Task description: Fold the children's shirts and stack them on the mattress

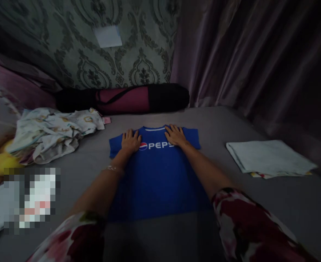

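A blue T-shirt (160,182) with a white printed word and a round logo across its chest lies spread flat, its collar at the far end. My left hand (131,140) rests flat on its left shoulder, beside the logo, fingers stretched out. On the right shoulder, close to the collar, my right hand (175,135) presses down with its fingers extended, covering the end of the printed word. Neither hand grips the fabric. My forearms hide parts of both side edges of the shirt.
The grey bed sheet (209,120) lies under everything. Rumpled patterned clothes (59,131) are at the left, near a yellow plush-looking thing (2,163). Folded pale cloth (269,156) lies at the right. A black and maroon long bag (127,99) sits against the wall.
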Demonstrator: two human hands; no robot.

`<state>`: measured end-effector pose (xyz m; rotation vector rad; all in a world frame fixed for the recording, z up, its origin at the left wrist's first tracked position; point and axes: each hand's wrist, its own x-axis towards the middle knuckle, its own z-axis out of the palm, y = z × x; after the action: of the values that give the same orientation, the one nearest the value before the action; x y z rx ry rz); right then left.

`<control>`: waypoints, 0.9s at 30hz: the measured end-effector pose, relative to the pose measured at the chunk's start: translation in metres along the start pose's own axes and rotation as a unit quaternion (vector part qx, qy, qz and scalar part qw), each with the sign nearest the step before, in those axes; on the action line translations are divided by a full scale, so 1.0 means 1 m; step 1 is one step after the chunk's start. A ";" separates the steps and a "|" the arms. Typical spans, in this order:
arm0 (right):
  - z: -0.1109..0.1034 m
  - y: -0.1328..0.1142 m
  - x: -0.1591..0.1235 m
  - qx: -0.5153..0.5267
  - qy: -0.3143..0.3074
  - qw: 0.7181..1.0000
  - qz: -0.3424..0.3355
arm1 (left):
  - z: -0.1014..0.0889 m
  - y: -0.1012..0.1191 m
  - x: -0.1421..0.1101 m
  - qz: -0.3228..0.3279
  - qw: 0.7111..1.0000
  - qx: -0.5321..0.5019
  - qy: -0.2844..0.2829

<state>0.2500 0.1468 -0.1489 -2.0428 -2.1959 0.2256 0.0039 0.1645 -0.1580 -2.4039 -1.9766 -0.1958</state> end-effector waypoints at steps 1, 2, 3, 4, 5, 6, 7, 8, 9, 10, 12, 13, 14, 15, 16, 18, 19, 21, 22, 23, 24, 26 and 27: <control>-0.001 -0.002 -0.003 0.003 -0.007 1.000 -0.007 | -0.002 0.003 -0.004 0.003 1.000 0.011 0.019; -0.002 -0.003 -0.009 0.007 -0.018 1.000 -0.013 | -0.003 0.006 -0.009 0.013 0.999 0.015 0.028; -0.003 -0.006 -0.016 0.010 -0.030 0.999 -0.019 | -0.005 0.009 -0.016 0.026 0.999 0.013 0.026; -0.003 -0.008 -0.025 0.013 -0.041 0.999 -0.029 | -0.006 0.012 -0.025 0.041 0.999 0.006 0.013; -0.003 -0.010 -0.036 0.015 -0.050 0.998 -0.040 | -0.007 0.015 -0.036 0.056 0.998 -0.006 -0.006; -0.004 -0.012 -0.049 0.017 -0.057 0.997 -0.054 | -0.009 0.018 -0.049 0.071 0.997 -0.019 -0.026; -0.004 -0.013 -0.063 0.018 -0.063 0.995 -0.069 | -0.010 0.021 -0.063 0.086 0.995 -0.030 -0.044; -0.004 -0.014 -0.078 0.019 -0.069 0.994 -0.085 | -0.012 0.024 -0.079 0.100 0.992 -0.038 -0.061; -0.004 -0.015 -0.093 0.020 -0.074 0.992 -0.101 | -0.014 0.027 -0.095 0.113 0.990 -0.044 -0.077; -0.005 -0.016 -0.109 0.020 -0.077 0.990 -0.115 | -0.017 0.029 -0.113 0.127 0.986 -0.049 -0.092; -0.006 -0.017 -0.140 0.017 -0.080 0.987 -0.141 | -0.022 0.034 -0.147 0.158 0.979 -0.059 -0.110; -0.007 -0.018 -0.156 0.015 -0.079 0.985 -0.152 | -0.025 0.036 -0.163 0.173 0.977 -0.062 -0.112; -0.007 -0.019 -0.170 0.015 -0.078 0.984 -0.162 | -0.028 0.038 -0.178 0.184 0.975 -0.064 -0.107; -0.008 -0.020 -0.184 0.015 -0.077 0.982 -0.171 | -0.030 0.039 -0.191 0.191 0.974 -0.064 -0.105; -0.008 -0.020 -0.197 0.017 -0.075 0.980 -0.182 | -0.032 0.040 -0.202 0.199 0.972 -0.063 -0.103; -0.009 -0.020 -0.218 0.019 -0.068 0.977 -0.199 | -0.034 0.036 -0.219 0.212 0.971 -0.058 -0.091; -0.009 -0.019 -0.227 0.018 -0.063 0.977 -0.202 | -0.034 0.032 -0.224 0.214 0.972 -0.053 -0.083; -0.009 -0.015 -0.239 0.010 -0.049 0.980 -0.192 | -0.033 0.020 -0.230 0.201 0.977 -0.040 -0.060; -0.009 -0.012 -0.244 0.005 -0.040 0.983 -0.180 | -0.032 0.011 -0.232 0.188 0.980 -0.033 -0.050; -0.010 -0.009 -0.248 0.000 -0.031 0.986 -0.163 | -0.030 0.002 -0.234 0.172 0.984 -0.025 -0.042; -0.010 -0.005 -0.251 -0.004 -0.022 0.989 -0.144 | -0.029 -0.007 -0.235 0.157 0.987 -0.020 -0.037; -0.010 0.002 -0.257 -0.010 -0.010 0.994 -0.107 | -0.027 -0.026 -0.238 0.132 0.990 -0.015 -0.039; -0.010 0.006 -0.259 -0.012 -0.007 0.996 -0.090 | -0.027 -0.035 -0.240 0.123 0.991 -0.015 -0.041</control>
<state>0.2767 -0.1113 -0.1390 -1.8442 -2.3847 0.1962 -0.0774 -0.0653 -0.1604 -2.6865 -1.6941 -0.1215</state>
